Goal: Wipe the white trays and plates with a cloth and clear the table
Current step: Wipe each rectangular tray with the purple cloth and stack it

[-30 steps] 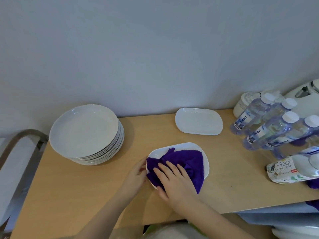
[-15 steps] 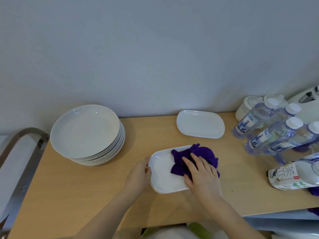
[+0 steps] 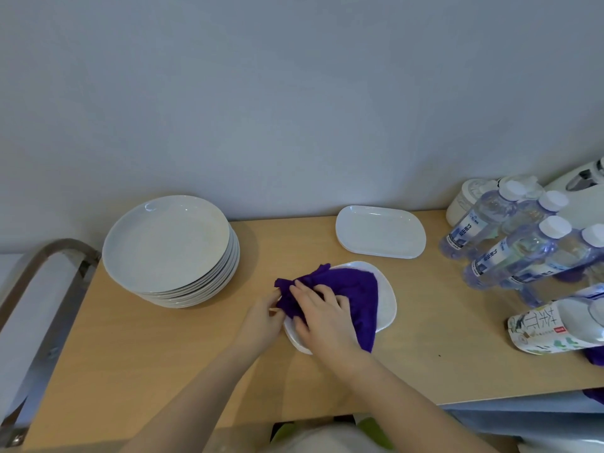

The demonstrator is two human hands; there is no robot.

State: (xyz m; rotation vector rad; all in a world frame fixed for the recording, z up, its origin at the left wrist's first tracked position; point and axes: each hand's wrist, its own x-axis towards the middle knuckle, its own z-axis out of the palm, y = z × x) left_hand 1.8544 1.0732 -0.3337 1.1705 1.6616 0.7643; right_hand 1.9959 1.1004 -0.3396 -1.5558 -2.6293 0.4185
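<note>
Purple cloth (image 3: 346, 294) covers most of a white tray (image 3: 387, 297) near the front middle of the wooden table (image 3: 163, 361); nothing else lies in the tray. The cloth is a deep violet, bunched and wrinkled, with one corner hanging over the tray's near rim. The tray is a rounded rectangle, glossy, and only its right side and near-left rim show; its long axis runs from near-left to far-right.

The right hand (image 3: 322, 317) lies flat on the cloth with its fingers spread and fairly straight, pressing it down toward the tray's left end. The left hand (image 3: 261, 317) pinches the tray's left edge, its fingers curled against the rim and touching the cloth's bunched corner.

Farther back, a second pile of white trays (image 3: 380, 232) sits by the wall, long axis left to right. To the left stands a stack of round white plates (image 3: 166, 240), the top one holding nothing. On the right, clear water bottles (image 3: 510, 253) stand grouped, with a labelled drink bottle (image 3: 555, 326) on its side nearer the front edge.
</note>
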